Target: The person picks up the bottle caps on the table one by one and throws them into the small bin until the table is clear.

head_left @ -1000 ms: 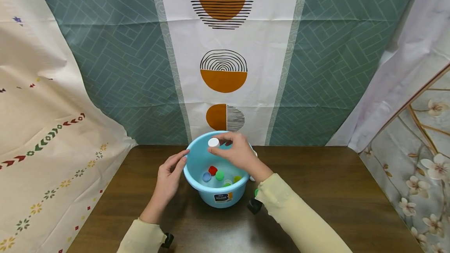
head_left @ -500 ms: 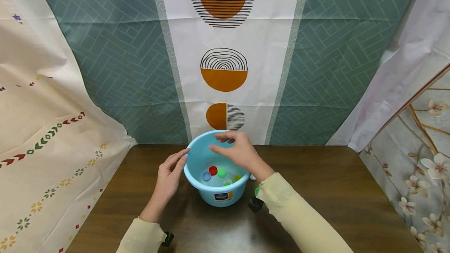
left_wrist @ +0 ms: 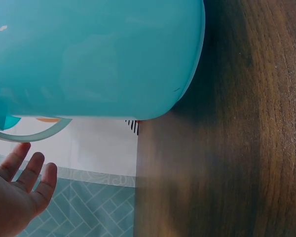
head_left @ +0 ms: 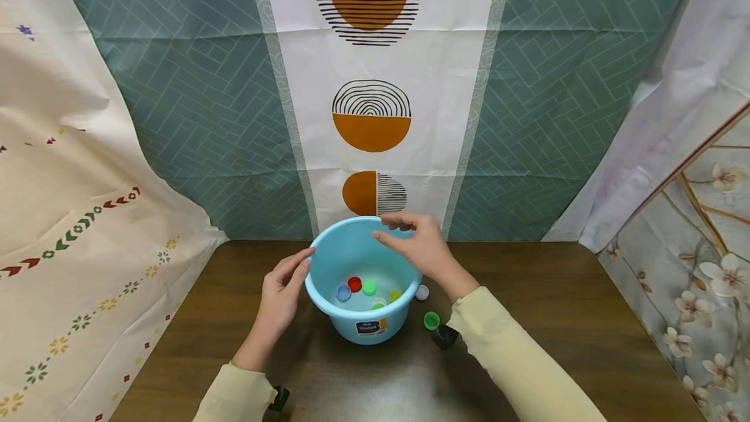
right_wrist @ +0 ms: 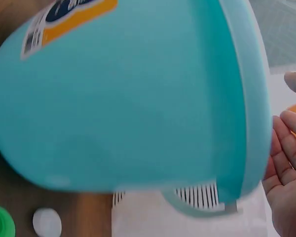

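A light blue plastic tub (head_left: 367, 327) stands on the table. Inside it lie several bottle caps: a red cap (head_left: 354, 284), a blue cap (head_left: 343, 292), a green cap (head_left: 369, 287), a yellow cap (head_left: 395, 296) and, near the front wall, whitish and green ones. My left hand (head_left: 281, 288) touches the tub's left rim with thumb and fingertips, fingers fairly straight; in the left wrist view its other fingers (left_wrist: 27, 173) are loose below the handle. Over the right rim hovers my right hand (head_left: 424, 247), fingers spread and holding nothing.
Right of the tub, a white cap (head_left: 422, 292) and an upturned green cap (head_left: 431, 321) lie on the brown table (head_left: 527, 331). A patterned cloth (head_left: 375, 51) hangs at the table's back edge. The tub's handle (right_wrist: 195, 210) hangs at its far side.
My right hand has let go of the white cap it pinched over the tub, then moved right toward the rim. The green cap on the table has come into full view. My left hand stays put.
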Tool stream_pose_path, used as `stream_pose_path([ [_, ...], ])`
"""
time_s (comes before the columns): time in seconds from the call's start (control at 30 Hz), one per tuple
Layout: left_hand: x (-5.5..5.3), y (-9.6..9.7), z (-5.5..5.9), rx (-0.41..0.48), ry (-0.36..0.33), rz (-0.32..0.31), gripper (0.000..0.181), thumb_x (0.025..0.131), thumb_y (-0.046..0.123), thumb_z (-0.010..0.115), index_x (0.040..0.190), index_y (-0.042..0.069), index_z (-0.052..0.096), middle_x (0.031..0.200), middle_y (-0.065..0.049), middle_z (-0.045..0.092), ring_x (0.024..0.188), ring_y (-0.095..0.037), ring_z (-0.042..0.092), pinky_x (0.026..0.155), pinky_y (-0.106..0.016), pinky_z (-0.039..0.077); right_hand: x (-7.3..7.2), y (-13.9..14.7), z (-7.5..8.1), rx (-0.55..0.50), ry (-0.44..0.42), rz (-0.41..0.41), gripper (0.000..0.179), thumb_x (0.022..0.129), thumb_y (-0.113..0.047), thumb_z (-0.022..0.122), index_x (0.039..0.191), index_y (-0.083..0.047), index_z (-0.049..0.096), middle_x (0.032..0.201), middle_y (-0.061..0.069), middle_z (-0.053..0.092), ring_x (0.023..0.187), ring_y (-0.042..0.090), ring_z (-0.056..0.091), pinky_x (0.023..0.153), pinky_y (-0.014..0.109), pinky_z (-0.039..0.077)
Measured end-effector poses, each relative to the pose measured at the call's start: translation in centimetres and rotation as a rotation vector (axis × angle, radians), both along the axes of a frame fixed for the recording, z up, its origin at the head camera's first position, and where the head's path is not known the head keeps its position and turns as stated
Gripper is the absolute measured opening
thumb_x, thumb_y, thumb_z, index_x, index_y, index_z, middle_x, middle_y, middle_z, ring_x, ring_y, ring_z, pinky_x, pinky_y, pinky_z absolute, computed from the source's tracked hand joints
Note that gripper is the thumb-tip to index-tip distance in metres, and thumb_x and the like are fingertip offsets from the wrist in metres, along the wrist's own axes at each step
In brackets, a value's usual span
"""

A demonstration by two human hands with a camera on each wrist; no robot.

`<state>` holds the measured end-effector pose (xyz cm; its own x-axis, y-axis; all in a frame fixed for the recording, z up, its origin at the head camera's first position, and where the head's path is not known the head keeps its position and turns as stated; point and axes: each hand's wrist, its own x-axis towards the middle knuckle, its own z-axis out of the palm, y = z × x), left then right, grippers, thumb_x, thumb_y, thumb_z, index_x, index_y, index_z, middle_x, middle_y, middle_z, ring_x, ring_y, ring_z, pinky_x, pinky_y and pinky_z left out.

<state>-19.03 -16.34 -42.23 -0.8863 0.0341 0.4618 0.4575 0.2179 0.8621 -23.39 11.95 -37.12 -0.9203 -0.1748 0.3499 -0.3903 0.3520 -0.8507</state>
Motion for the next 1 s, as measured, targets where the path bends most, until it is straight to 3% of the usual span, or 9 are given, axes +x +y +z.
stream_pose_path([
  [0.4,0.0,0.2,0.2,0.026,-0.03,0.012,0.029,0.099,0.011,0.06,0.125,0.0,0.065,0.124,-0.015,0.062,0.115,-0.024,0.057,0.089,-0.021,0.048,-0.3,5.8,-1.5,-0.011,0.099,-0.142,0.04,0.085,-0.041,0.076,0.115,-0.016,0.073,0.109,0.0,0.069,0.1,0.018,0.059,0.09,0.048,0.045],
  [0.7,0.1,0.2,0.2,0.018,-0.022,0.018,0.029,0.099,0.011,0.059,0.125,0.0,0.065,0.124,-0.016,0.062,0.115,-0.022,0.058,0.09,-0.021,0.048,-0.6,8.5,-4.9,0.018,0.007,-0.231,0.043,0.084,-0.044,0.076,0.116,-0.015,0.071,0.112,-0.002,0.069,0.102,0.016,0.061,0.092,0.04,0.049],
  [1.0,-1.4,-0.6,-2.4,0.013,-0.004,0.005,0.03,0.099,0.016,0.059,0.128,0.01,0.066,0.127,-0.009,0.062,0.117,-0.017,0.057,0.091,-0.022,0.048,-1.0,10.3,-9.5,0.069,-0.091,-0.237,0.051,0.084,-0.041,0.077,0.125,-0.012,0.066,0.122,0.007,0.066,0.108,0.024,0.063,0.085,0.042,0.053],
])
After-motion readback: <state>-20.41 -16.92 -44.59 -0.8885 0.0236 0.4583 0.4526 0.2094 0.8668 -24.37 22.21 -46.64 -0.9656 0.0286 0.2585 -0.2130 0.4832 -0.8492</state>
